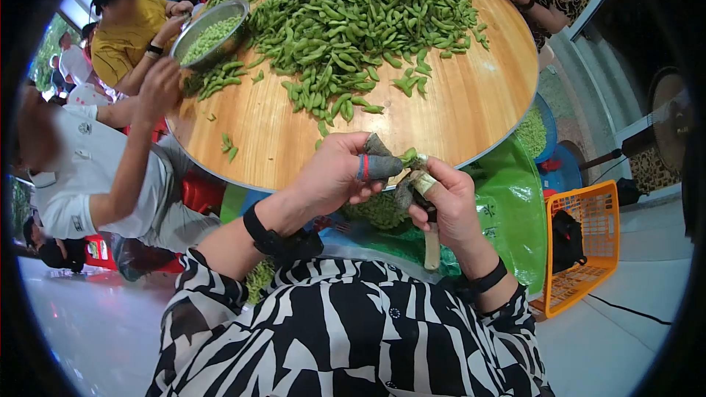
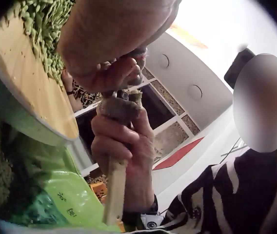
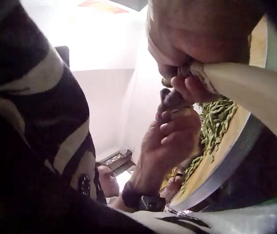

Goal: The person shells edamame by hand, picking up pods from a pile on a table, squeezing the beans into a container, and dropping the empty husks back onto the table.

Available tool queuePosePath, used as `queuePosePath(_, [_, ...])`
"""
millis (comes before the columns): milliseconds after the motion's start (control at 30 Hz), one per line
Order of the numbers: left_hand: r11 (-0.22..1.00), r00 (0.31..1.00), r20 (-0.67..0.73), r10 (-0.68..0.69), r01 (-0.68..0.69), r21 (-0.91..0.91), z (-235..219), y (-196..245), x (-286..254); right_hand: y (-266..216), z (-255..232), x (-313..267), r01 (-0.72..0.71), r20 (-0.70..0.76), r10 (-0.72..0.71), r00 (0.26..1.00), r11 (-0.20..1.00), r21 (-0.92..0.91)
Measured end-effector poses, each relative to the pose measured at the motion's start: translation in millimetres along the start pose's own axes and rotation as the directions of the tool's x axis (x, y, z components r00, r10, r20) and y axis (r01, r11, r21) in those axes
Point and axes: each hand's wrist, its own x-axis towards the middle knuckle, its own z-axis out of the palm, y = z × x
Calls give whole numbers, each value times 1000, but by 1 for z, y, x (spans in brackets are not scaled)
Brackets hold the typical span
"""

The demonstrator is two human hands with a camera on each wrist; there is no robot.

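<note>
My left hand [image 1: 331,175], its thumb and finger wrapped in grey cloth covers, pinches a green soybean pod [image 1: 409,154] by one end. Right beside it, my right hand [image 1: 450,202] grips a tool by its pale wooden handle [image 1: 432,248], which hangs down below the palm. The tool's working end is hidden by the fingers, so I cannot tell its kind. A grey cover [image 1: 404,193] also wraps a right fingertip. Both hands meet just off the table's near edge. In the left wrist view the handle [image 2: 114,190] runs down from the right fist.
A large heap of soybean pods [image 1: 360,22] covers much of the round wooden table [image 1: 485,103]. A metal bowl [image 1: 239,9] of shelled beans stands at left, near two seated people. Green plastic [image 1: 515,206] hangs at the near edge; an orange crate [image 1: 599,231] sits at right.
</note>
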Motion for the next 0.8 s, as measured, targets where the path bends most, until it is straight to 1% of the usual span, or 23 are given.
queuePosePath(33, [997, 998, 24, -64, 65, -52, 0, -3, 2, 0, -1, 1, -12, -2, 12, 1000, 1000, -14])
queuePosePath(67, [995, 998, 27, -65, 67, -70, -1, -6, 3, 2, -3, 4, 68, -52, -73, 996, 994, -89])
queuePosePath(100, [991, 995, 70, -75, 82, -108, -2, -10, 5, 4, -4, 6, 144, -94, -162, 982, 975, -169])
queuePosePath(133, [985, 991, 113, -78, 94, -146, -2, -14, 6, 4, -3, 5, 132, -94, -151, 984, 974, -183])
queuePosePath(167, [983, 991, 113, -67, 85, -164, -2, -16, 8, 3, -3, 6, 179, -125, -217, 968, 949, -258])
queuePosePath(200, [969, 985, 149, -85, 117, -219, -3, -19, 9, 2, -2, 7, 224, -145, -284, 948, 916, -332])
queuePosePath(233, [952, 978, 183, -100, 148, -270, -4, -21, 9, 1, 0, 8, 234, -143, -303, 942, 900, -367])
queuePosePath(267, [951, 981, 175, -83, 131, -281, -4, -23, 9, 0, -2, 8, 235, -124, -301, 946, 896, -376])
queuePosePath(333, [909, 970, 184, -161, 219, -355, -2, -26, 10, -3, -7, 8, 117, -99, -155, 983, 943, -310])
queuePosePath(367, [896, 962, 180, -206, 259, -359, -1, -28, 11, -7, -6, 9, 69, -96, -104, 990, 946, -317])
queuePosePath(400, [895, 965, 172, -198, 249, -371, -1, -30, 11, -6, -7, 8, 64, -83, -96, 992, 944, -323])
queuePosePath(467, [868, 956, 217, -199, 275, -415, -1, -33, 10, -4, -6, 8, 111, -56, -147, 988, 903, -415])
queuePosePath(500, [866, 958, 210, -193, 267, -423, -1, -35, 10, -2, -5, 9, 113, -64, -153, 986, 904, -411])
queuePosePath(533, [884, 963, 177, -202, 258, -391, -1, -37, 9, 1, -6, 9, 110, -54, -145, 988, 903, -414])
queuePosePath(567, [901, 967, 143, -211, 250, -355, -1, -38, 9, 4, -10, 9, 132, -34, -166, 986, 881, -455])
queuePosePath(600, [900, 969, 135, -208, 244, -361, 0, -37, 8, 4, -10, 10, 156, -14, -187, 982, 857, -491])
queuePosePath(633, [914, 972, 109, -207, 231, -334, 2, -36, 7, 2, -7, 10, 156, -7, -182, 983, 858, -489])
queuePosePath(700, [926, 974, 77, -214, 228, -300, 4, -34, 6, -5, 2, 6, -11, -83, -18, 996, 944, -330])
queuePosePath(767, [946, 978, 23, -208, 207, -251, 5, -34, 6, -3, 5, 9, -4, -94, -28, 995, 944, -329])
queuePosePath(800, [945, 975, 25, -220, 220, -242, 6, -35, 5, -2, 6, 10, 4, -102, -42, 994, 940, -340])
